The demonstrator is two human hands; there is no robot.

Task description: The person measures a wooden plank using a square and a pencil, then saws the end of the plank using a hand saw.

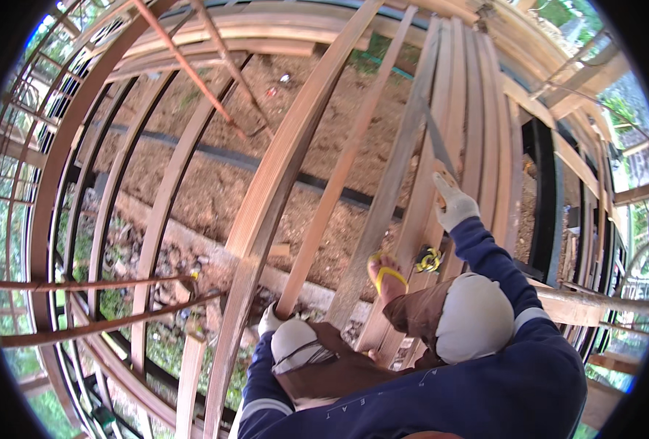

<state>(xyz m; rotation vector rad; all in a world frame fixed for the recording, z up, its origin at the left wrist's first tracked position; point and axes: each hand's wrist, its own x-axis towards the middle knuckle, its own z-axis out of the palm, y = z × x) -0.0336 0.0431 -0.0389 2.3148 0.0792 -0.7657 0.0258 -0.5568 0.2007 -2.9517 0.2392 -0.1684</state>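
My right hand (456,208), in a pale work glove, is closed around the wooden handle of a handsaw (437,142). The saw's grey blade points away from me, over the long planks. At lower left, my gloved left hand (269,320) is wrapped at the near end of a narrow wooden batten (337,181), beside my knee; its fingers are partly hidden. That batten runs away from me between a thick beam (284,164) on its left and a greyish plank (390,186) on its right.
Several planks (478,110) lie side by side under the saw, with a small yellow and black object (429,259) near my sandalled foot (387,276). Between the timbers, gaps drop to bare earth (200,186). Rusty metal rods (185,66) cross at upper left; others (112,329) jut in at lower left.
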